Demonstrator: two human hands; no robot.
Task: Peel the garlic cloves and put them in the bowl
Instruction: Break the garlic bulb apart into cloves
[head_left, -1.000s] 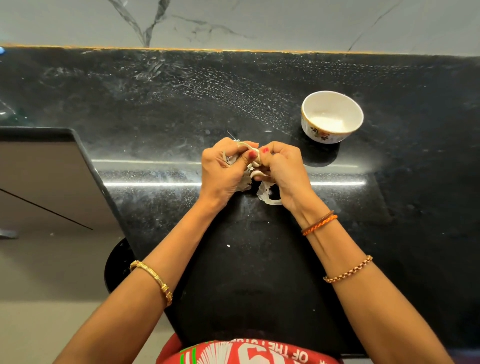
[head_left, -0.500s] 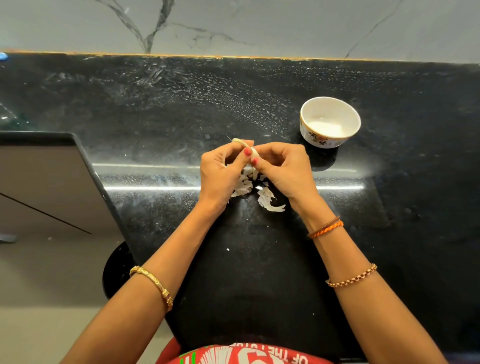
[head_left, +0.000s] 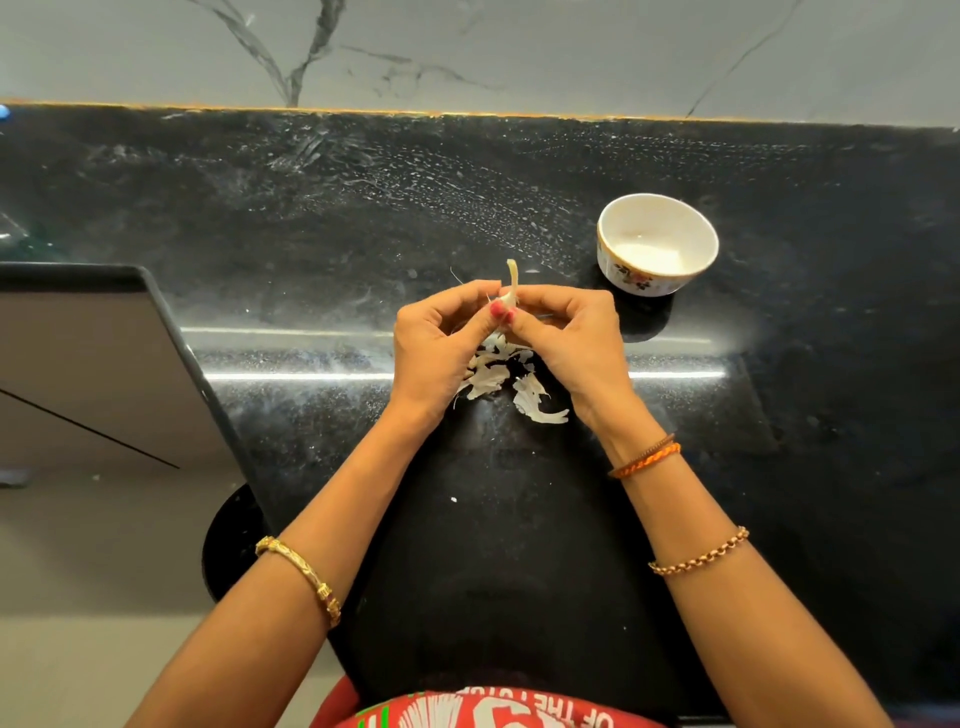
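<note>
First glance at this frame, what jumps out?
Dead centre, the left hand and right hand meet over the black counter, pinching a garlic piece whose pale stem sticks up between the fingertips. Right below them lies a scatter of white peels. Beyond the right hand, to its right, stands a white floral bowl; no cloves can be made out inside it.

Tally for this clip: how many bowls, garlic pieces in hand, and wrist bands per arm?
Bowl: 1
Garlic piece, pinched by left hand and right hand: 1
Bands on the left arm: 1
Bands on the right arm: 3
Total: 6
</note>
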